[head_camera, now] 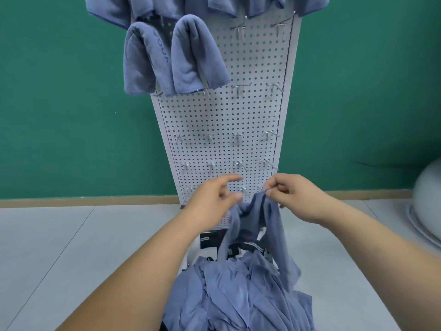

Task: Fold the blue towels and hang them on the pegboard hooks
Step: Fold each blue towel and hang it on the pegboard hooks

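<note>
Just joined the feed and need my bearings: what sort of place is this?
Probably a staged practice room: a freestanding pegboard against a plain green wall, grey tiled floor, loose blue towels heaped below.

Above the right hand [298, 199], uppermost towels [107, 8] are cut by the top edge; below it, the towel pile [238, 295] by the bottom; rightward, a blurred grey dome [429, 199].

A white pegboard [214, 115] is stood upright on the grey tiled floor [71, 235], against the green wall [59, 103]. Two folded blue towels [193, 56] are hung side by side at its upper left, and more are draped along the top (cut off by the frame). Rows of metal hooks [239, 88] are fixed across its face. A heap of blue towels [233, 295] is piled before its foot, and a grey rounded object [429, 199] is set on the floor at the right.
</note>
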Demonstrator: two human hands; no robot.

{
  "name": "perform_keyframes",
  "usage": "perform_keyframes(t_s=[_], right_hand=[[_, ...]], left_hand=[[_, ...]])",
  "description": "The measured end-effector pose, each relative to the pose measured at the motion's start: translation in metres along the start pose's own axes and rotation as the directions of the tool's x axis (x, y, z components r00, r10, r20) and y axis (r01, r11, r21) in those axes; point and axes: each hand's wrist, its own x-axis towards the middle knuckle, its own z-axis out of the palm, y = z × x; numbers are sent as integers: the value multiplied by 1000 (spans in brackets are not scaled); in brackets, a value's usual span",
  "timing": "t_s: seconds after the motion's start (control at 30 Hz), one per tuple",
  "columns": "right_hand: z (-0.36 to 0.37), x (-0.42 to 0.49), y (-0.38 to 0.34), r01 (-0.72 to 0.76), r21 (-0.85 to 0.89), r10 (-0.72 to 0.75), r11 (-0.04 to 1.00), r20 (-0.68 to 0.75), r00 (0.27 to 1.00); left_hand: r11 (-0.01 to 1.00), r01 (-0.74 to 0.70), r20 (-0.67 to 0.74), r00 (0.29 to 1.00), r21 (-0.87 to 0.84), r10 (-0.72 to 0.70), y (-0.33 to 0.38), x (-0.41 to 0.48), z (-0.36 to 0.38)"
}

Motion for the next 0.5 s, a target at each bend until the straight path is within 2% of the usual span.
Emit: perform_keyframes(t_s=[0.07,0.13,0.23,0.37,0.5], right_hand=[[8,-2,-18,47,40,-45,998,-35,998],[12,-4,-28,80,25,-78,996,-74,994],[12,-7,-27,71,-109,-84,991,-116,990],[11,-7,-20,-8,-376,-50,926,-143,988],[8,-6,-13,-54,-408,2,912,-127,992]], left_hand=[[994,-16,60,998,-108,23,12,0,18],[991,-4,42,999,-130,9,13,3,30],[998,24,-18,1000,-64,-25,5,7,29],[992,23,-59,998,-128,-31,6,7,22],[957,39,-78,995,-286,-64,10,5,14]])
